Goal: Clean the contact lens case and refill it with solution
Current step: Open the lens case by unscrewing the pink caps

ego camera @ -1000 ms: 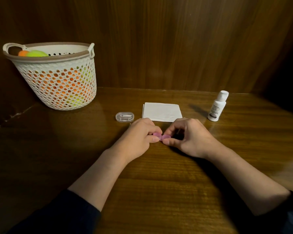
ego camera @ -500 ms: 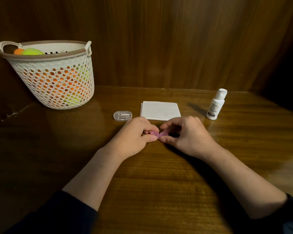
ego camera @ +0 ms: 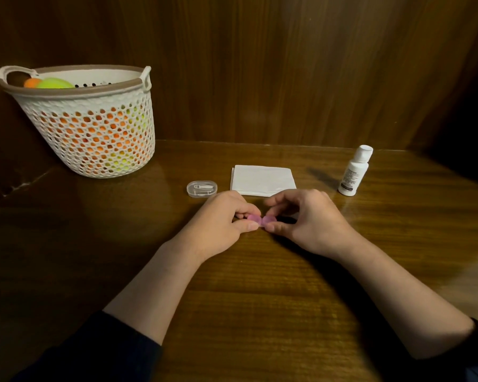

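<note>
A small pink contact lens case (ego camera: 260, 220) lies low over the wooden table (ego camera: 260, 299), held between both hands. My left hand (ego camera: 221, 224) pinches its left end between thumb and fingers. My right hand (ego camera: 307, 219) grips its right end, with the index finger arched above the right cap. Most of the case is hidden by my fingers. A white solution bottle (ego camera: 353, 172) with its cap on stands upright to the right, apart from my hands.
A folded white tissue (ego camera: 262, 179) lies just behind my hands. A small clear plastic box (ego camera: 202, 188) with a white tool inside sits left of the tissue. A white perforated basket (ego camera: 89, 119) holding orange and green balls stands at the back left against the wooden wall.
Both hands stay on the pink case. My right index finger has lifted and arched a little more above the right cap.
</note>
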Tool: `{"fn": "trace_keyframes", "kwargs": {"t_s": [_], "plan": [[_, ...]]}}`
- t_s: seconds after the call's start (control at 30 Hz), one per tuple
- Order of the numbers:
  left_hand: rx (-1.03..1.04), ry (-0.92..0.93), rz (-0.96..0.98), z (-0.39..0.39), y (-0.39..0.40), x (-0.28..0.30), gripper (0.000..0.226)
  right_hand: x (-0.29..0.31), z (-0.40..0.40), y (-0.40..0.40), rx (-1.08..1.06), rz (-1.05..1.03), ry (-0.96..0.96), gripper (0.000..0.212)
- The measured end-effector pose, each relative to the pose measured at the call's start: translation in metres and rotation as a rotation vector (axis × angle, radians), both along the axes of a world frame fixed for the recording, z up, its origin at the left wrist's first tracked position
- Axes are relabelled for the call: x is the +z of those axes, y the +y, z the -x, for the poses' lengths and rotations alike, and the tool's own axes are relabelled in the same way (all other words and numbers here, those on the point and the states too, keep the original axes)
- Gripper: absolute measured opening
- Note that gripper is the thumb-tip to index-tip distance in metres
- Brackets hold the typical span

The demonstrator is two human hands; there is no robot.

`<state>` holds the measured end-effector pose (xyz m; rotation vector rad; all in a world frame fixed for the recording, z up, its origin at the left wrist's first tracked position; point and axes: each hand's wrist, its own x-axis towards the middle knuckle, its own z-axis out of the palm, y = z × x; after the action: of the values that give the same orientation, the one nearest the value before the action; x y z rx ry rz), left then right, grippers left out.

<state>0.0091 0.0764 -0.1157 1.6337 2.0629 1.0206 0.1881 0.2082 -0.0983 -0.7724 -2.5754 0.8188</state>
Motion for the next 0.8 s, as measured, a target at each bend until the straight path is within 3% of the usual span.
{"fn": "trace_keyframes", "kwargs": {"t_s": [0.23,0.57,0.8], "plan": [[0.015,-0.013,0.003,-0.0003,0.0007,0.0002,0.026,-0.001,-0.0001,-0.0001,0.001,0.008,-0.036,0.062],[0.019,-0.014,0.017,-0.0005,0.0002,0.0015,0.026,-0.0028,-0.0001,0.0045,-0.001,0.031,-0.008,0.04],[0.03,-0.015,0.017,-0.0016,-0.0005,0.0029,0.026,0.0029,0.0003,-0.0015,0.0,-0.034,-0.093,0.069]]}}
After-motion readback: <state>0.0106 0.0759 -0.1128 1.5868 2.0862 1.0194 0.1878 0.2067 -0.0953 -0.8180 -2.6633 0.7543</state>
